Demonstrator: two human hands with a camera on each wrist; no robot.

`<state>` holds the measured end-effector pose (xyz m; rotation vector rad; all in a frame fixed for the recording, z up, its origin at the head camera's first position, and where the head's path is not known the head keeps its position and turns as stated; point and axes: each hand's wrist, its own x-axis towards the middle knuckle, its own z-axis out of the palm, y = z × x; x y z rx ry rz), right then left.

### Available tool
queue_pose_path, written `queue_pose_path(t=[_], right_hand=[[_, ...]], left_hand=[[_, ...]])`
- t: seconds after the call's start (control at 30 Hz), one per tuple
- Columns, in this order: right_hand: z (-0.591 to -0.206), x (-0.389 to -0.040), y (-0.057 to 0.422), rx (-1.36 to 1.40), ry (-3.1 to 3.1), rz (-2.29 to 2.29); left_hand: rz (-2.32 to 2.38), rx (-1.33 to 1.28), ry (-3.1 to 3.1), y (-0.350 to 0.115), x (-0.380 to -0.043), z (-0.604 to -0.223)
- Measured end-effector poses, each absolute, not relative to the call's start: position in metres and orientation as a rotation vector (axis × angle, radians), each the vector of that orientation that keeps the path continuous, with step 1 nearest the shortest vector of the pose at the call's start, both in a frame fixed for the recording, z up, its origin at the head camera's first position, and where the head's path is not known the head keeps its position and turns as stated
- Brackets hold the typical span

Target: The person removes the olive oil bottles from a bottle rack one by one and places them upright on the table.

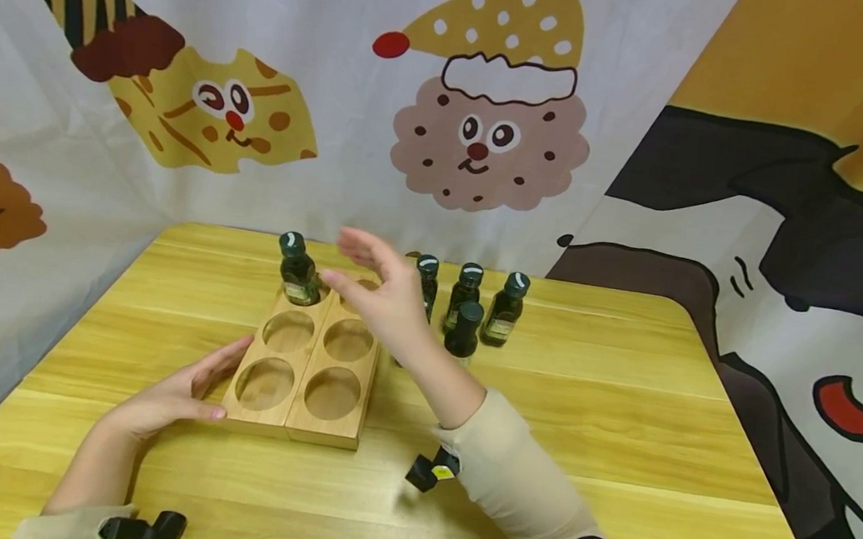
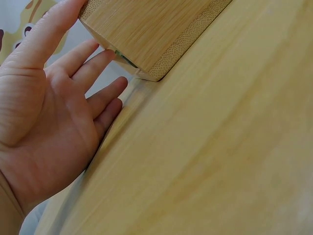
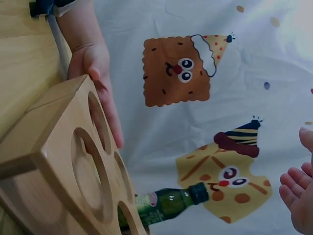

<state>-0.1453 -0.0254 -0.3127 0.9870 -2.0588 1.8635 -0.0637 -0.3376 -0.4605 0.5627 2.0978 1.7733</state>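
Observation:
A wooden holder (image 1: 290, 410) with two rows of round holes sits on the table. One dark green bottle (image 1: 299, 270) with a dark cap stands in its back left hole; in the right wrist view the label of this bottle (image 3: 159, 205) shows. My left hand (image 1: 175, 389) rests against the holder's left side, thumb at the front corner, fingers loosely extended, as the left wrist view shows too. Above the holder's right row, my right hand (image 1: 384, 295) is raised with fingers apart and nothing in them, just right of the placed bottle.
To the holder's right, several similar bottles (image 1: 505, 310) stand in a loose group, partly hidden by my right forearm. A cartoon-printed cloth (image 1: 349, 155) hangs behind the yellow wood-grain table (image 1: 617, 416). Black camera mounts (image 1: 146, 528) sit on both wrists.

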Motion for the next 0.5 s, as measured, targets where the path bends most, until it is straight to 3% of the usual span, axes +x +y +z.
queue_pose_path(t=[0.5], right_hand=[[-0.337, -0.173, -0.078, 0.801, -2.271, 1.846]], left_hand=[[1.757, 0.573, 2.099, -0.339, -0.064, -0.460]])
